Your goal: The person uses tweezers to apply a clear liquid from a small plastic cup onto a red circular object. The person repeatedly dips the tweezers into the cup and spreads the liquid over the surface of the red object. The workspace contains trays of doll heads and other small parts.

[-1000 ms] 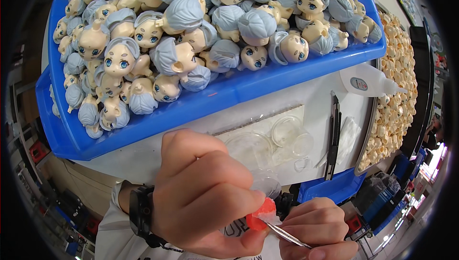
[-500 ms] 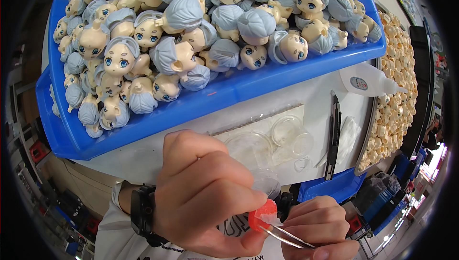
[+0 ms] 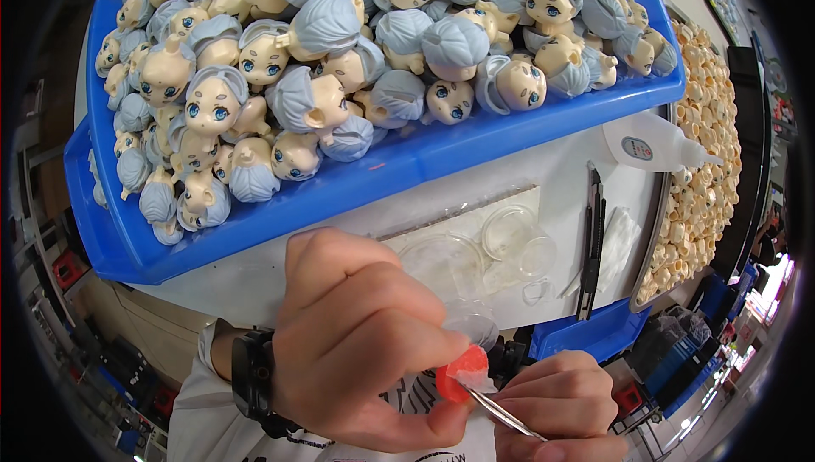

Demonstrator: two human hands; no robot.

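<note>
Red piece pinched in left hand, between both hands, partly covered by fingertips. Right hand grips tweezers, tips at the piece; contact unclear. Pale scrap there, hard to make out. Blue tray cut off above.

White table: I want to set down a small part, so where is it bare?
On the white table, one patch lies between the blue tray, pale board and black knife; another, between the tray's left part and the left hand. Crowded: the board, with clear cups, and right of the knife, with white tissue and a bottle.
</note>
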